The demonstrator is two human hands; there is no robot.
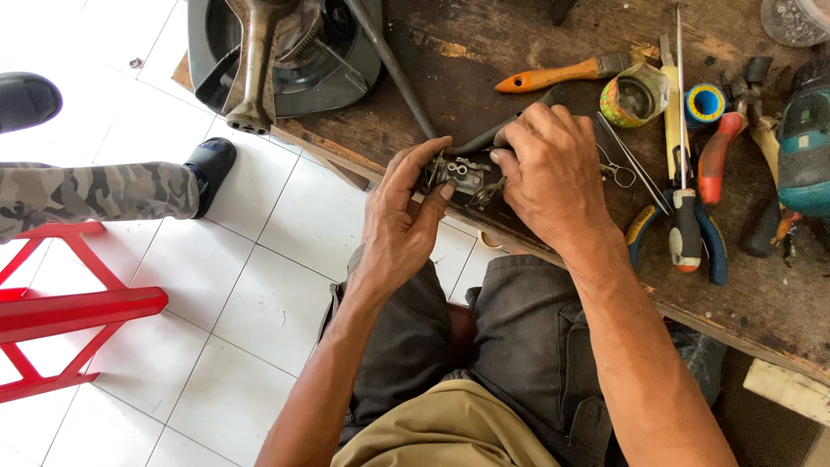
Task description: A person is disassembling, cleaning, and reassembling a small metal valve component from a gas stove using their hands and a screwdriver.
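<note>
A small grey metal carburettor-like part point(460, 175) rests at the near edge of a dark wooden workbench point(484, 78). My left hand point(402, 216) grips its left side, thumb on top. My right hand point(545, 173) covers its right side, fingers curled over the part and over a black hose or handle point(484, 137) that leads away from it.
Tools lie to the right: blue-handled pliers point(713, 246), a red-handled screwdriver point(686, 227), an orange-handled brush point(553, 76), tape rolls point(705, 104), a teal power tool point(804, 151). A black fan housing point(285, 52) sits at the back left. Another person's camouflage-clad leg point(95, 195) and a red stool point(60, 311) are at the left.
</note>
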